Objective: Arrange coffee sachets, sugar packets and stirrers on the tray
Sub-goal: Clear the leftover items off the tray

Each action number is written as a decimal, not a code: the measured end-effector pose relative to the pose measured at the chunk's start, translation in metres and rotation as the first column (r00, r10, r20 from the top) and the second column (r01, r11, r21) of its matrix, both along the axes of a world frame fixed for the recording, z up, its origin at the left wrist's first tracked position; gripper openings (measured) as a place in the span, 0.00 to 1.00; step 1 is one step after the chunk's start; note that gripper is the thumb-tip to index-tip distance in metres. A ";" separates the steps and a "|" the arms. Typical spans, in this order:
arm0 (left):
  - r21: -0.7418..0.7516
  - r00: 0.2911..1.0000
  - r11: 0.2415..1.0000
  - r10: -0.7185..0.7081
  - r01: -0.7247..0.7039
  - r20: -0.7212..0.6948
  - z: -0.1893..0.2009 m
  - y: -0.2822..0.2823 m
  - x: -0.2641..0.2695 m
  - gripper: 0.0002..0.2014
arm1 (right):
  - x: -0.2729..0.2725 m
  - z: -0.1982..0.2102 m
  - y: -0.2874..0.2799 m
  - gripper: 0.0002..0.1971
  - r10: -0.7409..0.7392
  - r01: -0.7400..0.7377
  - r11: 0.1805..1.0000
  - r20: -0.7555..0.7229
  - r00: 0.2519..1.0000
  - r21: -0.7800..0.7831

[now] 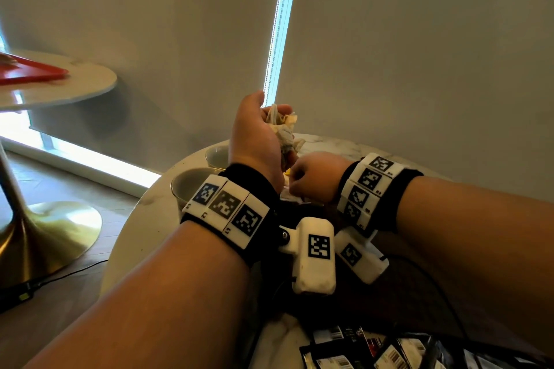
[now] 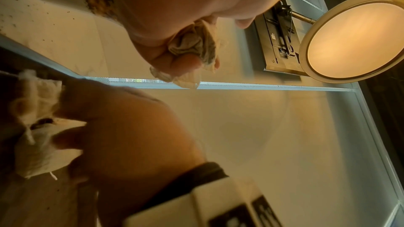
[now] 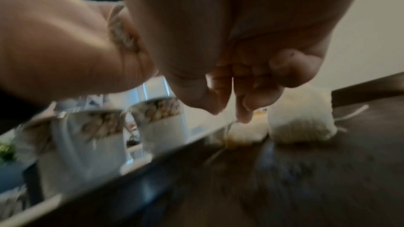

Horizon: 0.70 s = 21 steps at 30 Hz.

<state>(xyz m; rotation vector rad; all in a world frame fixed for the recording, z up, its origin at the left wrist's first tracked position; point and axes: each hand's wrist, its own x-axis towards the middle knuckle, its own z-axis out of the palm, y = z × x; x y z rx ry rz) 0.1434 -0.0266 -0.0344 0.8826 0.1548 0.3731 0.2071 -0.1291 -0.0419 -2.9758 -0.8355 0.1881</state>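
Observation:
My left hand (image 1: 269,120) is raised above the round table and grips a crumpled bunch of pale sachets (image 1: 283,129); the left wrist view shows the bunch (image 2: 192,47) squeezed in the fist. Just below it, my right hand (image 1: 302,180) points bunched, curled fingers (image 3: 238,102) down at pale pouches (image 3: 301,121) lying on a dark tray (image 3: 284,187). The fingertips reach the pouches (image 2: 39,127), but blur hides whether they pinch one. Black coffee sachets (image 1: 374,350) lie in a heap at the near edge.
Two patterned cups (image 1: 192,186) (image 3: 157,120) stand on the marble table (image 1: 144,219) left of the tray. A second round table (image 1: 75,87) at the far left carries a red tray (image 1: 30,72). A cable crosses the dark surface under my right forearm.

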 end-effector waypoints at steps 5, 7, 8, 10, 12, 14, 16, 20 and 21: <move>-0.003 1.000 1.000 -0.006 0.006 0.000 0.000 0.000 -0.001 0.25 | 0.002 0.011 -0.003 0.04 -0.004 0.009 0.998 -0.079 0.997 0.061; -0.014 1.000 1.000 -0.010 0.010 -0.006 -0.001 0.000 0.000 0.25 | -0.001 0.003 -0.001 0.09 0.009 -0.016 0.998 -0.134 0.991 -0.053; -0.016 1.000 1.000 -0.013 0.012 -0.009 0.000 0.000 0.000 0.25 | -0.002 -0.001 0.000 0.10 0.023 -0.036 0.996 -0.143 0.989 -0.088; -0.017 1.000 1.000 -0.013 0.013 -0.014 -0.001 0.001 0.002 0.25 | -0.004 -0.006 0.003 0.11 0.055 -0.070 0.992 -0.129 0.990 -0.109; -0.016 1.000 1.000 -0.010 0.010 -0.010 -0.001 0.001 0.003 0.25 | -0.004 -0.008 0.007 0.11 0.074 -0.087 0.983 -0.085 0.994 -0.161; -0.017 1.000 1.000 -0.006 0.005 -0.012 -0.002 0.001 0.003 0.25 | -0.004 -0.010 0.009 0.12 0.078 -0.085 0.971 -0.042 0.996 -0.221; -0.022 1.000 1.000 -0.005 0.005 -0.010 -0.002 0.001 0.003 0.25 | -0.002 -0.012 0.009 0.14 0.066 -0.069 0.975 -0.020 0.998 -0.210; -0.023 1.000 1.000 -0.009 0.009 -0.007 -0.002 0.002 0.004 0.25 | 0.000 -0.014 0.005 0.13 0.060 -0.061 0.991 -0.008 0.998 -0.116; -0.024 1.000 1.000 -0.010 0.010 -0.010 -0.002 0.002 0.004 0.25 | 0.000 -0.014 0.005 0.13 0.066 -0.067 0.992 -0.008 0.998 -0.108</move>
